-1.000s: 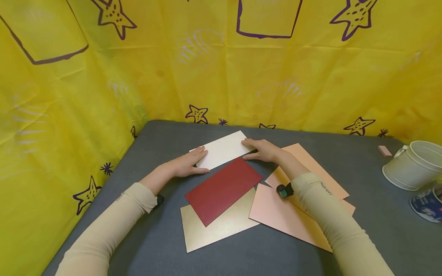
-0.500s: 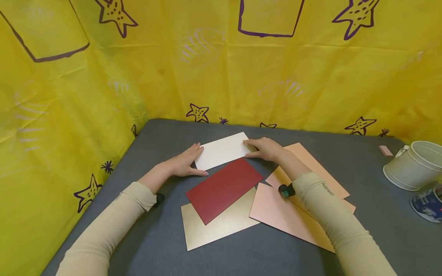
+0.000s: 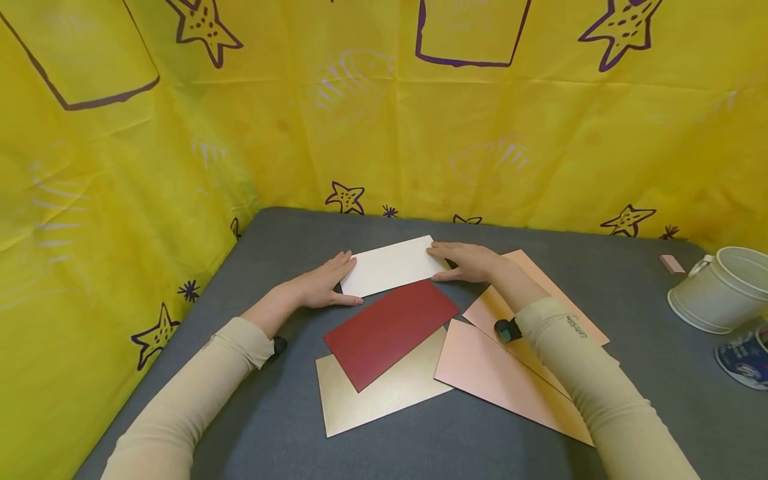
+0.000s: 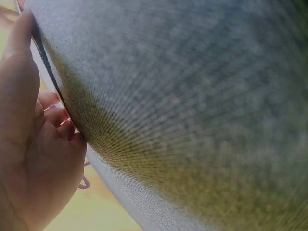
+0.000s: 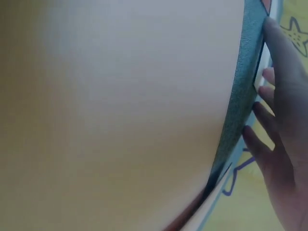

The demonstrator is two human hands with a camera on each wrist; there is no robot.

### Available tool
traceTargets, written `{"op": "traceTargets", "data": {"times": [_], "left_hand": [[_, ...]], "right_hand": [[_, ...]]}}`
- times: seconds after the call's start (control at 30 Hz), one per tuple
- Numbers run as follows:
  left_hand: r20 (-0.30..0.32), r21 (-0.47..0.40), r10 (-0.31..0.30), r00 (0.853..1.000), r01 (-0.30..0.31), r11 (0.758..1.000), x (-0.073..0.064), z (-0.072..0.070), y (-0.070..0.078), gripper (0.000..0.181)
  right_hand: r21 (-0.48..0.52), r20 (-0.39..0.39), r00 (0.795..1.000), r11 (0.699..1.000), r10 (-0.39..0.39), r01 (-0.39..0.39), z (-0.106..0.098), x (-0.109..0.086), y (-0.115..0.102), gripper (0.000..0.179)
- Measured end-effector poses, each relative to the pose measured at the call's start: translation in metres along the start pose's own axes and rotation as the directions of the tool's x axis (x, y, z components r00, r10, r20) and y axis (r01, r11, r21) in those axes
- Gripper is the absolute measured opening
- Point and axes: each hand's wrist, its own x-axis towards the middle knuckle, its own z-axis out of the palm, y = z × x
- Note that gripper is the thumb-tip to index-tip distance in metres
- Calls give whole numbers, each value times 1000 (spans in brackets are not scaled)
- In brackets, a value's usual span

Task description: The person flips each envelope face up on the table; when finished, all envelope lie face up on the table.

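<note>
A white rectangular panel [image 3: 390, 268] lies flat towards the back of the dark table. My left hand [image 3: 322, 283] is at its left end, fingers on the end and thumb spread along the near corner. Across from it, my right hand [image 3: 471, 261] touches the right end with extended fingers, the thumb near the front corner. Just in front lies a dark red panel [image 3: 390, 333], overlapping a gold panel [image 3: 360, 417]. Under the right forearm are peach-coloured panels [image 3: 480, 363], partly hidden by the sleeve. In the right wrist view, spread fingers [image 5: 274, 43] meet the panel edge.
On the right stand a cream metal bucket [image 3: 714, 293] and a blue printed can [image 3: 744, 360], cut off by the frame. A small pink block [image 3: 672, 264] lies behind the bucket. Yellow patterned cloth [image 3: 372, 133] hangs along the back and left of the table [image 3: 264, 413].
The white panel has slid a little right and nearer, turning slightly. My right hand moved right with it; my left fingers drew back from its top to its left end.
</note>
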Motion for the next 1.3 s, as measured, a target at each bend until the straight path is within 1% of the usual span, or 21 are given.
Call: {"op": "traceTargets", "data": {"times": [0.07,0.13,0.23,0.33,0.43,0.5,0.6,0.67,0.73,0.77,0.83,0.9,0.97,1.0,1.03,1.1,1.2,1.3], "left_hand": [[3,3,-2,1000,2,1000,0,0,0,106],[4,-1,-3,1000,3,1000,0,-1,-1,105],[-2,-20,-1,1000,1,1000,-2,-4,-2,102],[-27,-40,28,999,-29,999,-5,-7,-2,94],[-73,-56,79,994,-83,995,-8,-10,-4,82],[-117,-78,102,988,-111,991,-11,-12,-5,72],[-207,-140,103,973,-134,981,-15,-14,-8,55],[-282,-190,87,956,-145,971,-16,-15,-10,46],[-366,-234,66,928,-160,959,-16,-16,-13,38],[-407,-256,53,912,-169,952,-16,-16,-15,35],[-488,-292,27,872,-193,937,-14,-17,-19,31],[-553,-320,-2,834,-210,924,-12,-19,-22,28],[-591,-344,-28,806,-221,913,-9,-20,-25,26],[-602,-351,-37,798,-223,910,-8,-20,-26,26],[-605,-355,-43,795,-221,908,-6,-20,-27,25],[-597,-359,-53,800,-208,910,-3,-20,-30,24],[-564,-363,-65,823,-176,915,1,-20,-33,23],[-530,-361,-72,845,-148,921,3,-19,-35,20]], "right_hand": [[21,24,1000,1000,11,-11,3,0,4,76],[32,26,999,999,18,-19,5,0,7,77],[16,6,1000,1000,9,-9,4,-1,6,76],[-6,-27,1000,1000,1,-1,3,-3,3,75],[-20,-87,996,999,-27,25,3,-4,1,68],[-18,-134,990,999,-49,47,2,-5,0,61],[21,-202,978,998,-61,66,0,-5,-1,47],[82,-241,970,995,-36,58,-1,-4,-1,38],[157,-281,960,986,-5,51,-3,-3,-2,31],[189,-300,954,981,7,52,-4,-3,-2,29],[240,-334,942,969,30,54,-6,-1,-3,25],[269,-362,931,961,44,59,-6,1,-4,21],[284,-385,921,957,61,55,-6,3,-4,19],[292,-395,916,955,74,49,-5,5,-4,19],[302,-404,910,952,89,41,-4,6,-4,20],[332,-413,902,943,126,20,-3,7,-4,21],[377,-415,892,926,181,-13,1,10,-4,21],[406,-400,891,913,216,-39,4,14,-3,19]]}}
